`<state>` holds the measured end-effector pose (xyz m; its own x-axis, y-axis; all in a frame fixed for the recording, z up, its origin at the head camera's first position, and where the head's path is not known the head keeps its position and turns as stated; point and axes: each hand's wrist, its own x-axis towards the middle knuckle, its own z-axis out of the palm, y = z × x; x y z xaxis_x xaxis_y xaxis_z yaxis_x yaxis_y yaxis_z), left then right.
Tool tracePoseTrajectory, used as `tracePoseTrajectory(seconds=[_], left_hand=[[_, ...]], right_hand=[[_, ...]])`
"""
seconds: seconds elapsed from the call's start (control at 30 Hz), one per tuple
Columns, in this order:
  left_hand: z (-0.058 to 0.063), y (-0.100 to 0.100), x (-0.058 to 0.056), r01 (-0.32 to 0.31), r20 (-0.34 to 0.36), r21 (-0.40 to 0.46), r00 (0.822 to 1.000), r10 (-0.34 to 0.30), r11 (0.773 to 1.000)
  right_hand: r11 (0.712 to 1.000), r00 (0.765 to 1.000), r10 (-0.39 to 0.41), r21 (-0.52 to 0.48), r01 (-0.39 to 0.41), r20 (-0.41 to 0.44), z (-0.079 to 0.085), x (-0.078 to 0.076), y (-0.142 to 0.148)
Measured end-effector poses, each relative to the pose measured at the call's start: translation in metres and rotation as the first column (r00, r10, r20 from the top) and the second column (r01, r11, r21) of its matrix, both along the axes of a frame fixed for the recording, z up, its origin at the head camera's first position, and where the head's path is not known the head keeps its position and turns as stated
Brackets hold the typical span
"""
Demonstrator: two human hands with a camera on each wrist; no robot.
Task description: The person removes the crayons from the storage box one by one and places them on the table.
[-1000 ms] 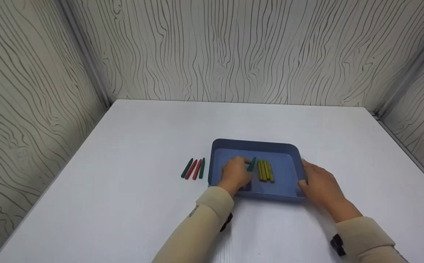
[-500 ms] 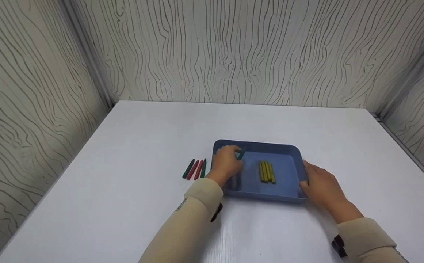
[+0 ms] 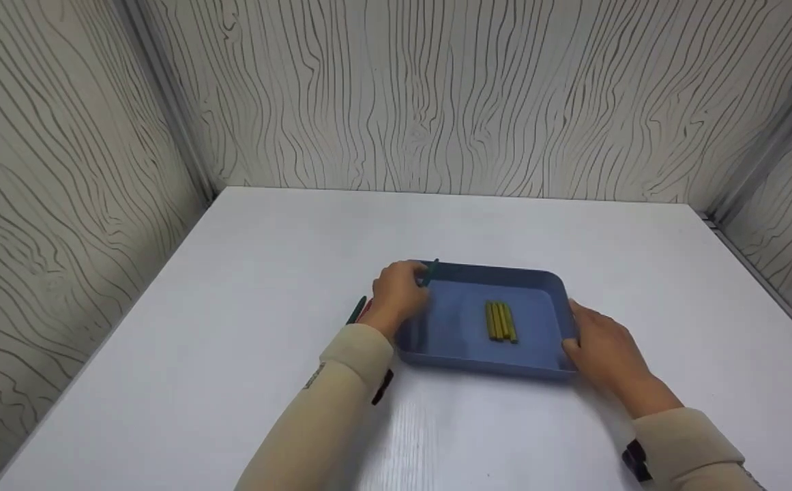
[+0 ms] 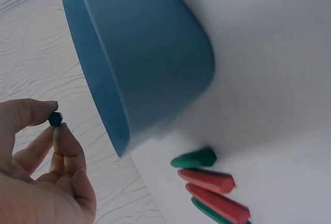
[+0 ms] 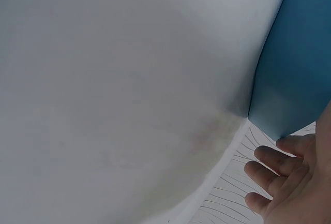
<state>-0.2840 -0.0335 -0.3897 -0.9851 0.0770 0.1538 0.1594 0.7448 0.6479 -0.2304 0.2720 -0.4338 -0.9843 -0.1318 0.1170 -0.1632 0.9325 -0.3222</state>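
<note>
Head view: the white table [image 3: 232, 354] carried the blue tray [image 3: 457, 354], and your two hands flanked it. Your right hand [image 3: 600, 354] lay at the tray's right wall, fingers loosely bent against it; whether they gripped it could not be told. Inside the tray, four yellow crayons [image 3: 501, 321] lay side by side, long axes pointing away from you. Your left hand [image 3: 396, 296] hovered over the tray's left rim and pinched a green crayon [image 3: 428, 271] between thumb and fingertips, its long axis rising up and away from you. Left of that hand, the row of green and red crayons [image 4: 209, 182] lay on the table just beside the tray, so your left hand was much the nearer to them.
</note>
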Motion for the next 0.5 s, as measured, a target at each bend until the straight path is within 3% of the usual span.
tracePoseTrajectory(seconds=[0.17,0.5], left_hand=[[0.000,-0.016,-0.002,-0.021,0.022,0.035,1.000,0.020,0.999],[-0.005,-0.054,-0.003,-0.083,0.051,0.023,0.995,0.081,0.996]], right_hand=[[1.000,1.000,0.002,0.004,-0.002,-0.008,-0.001,-0.001,0.001],[1.000,1.000,0.000,0.001,0.000,-0.013,-0.001,0.000,0.001]])
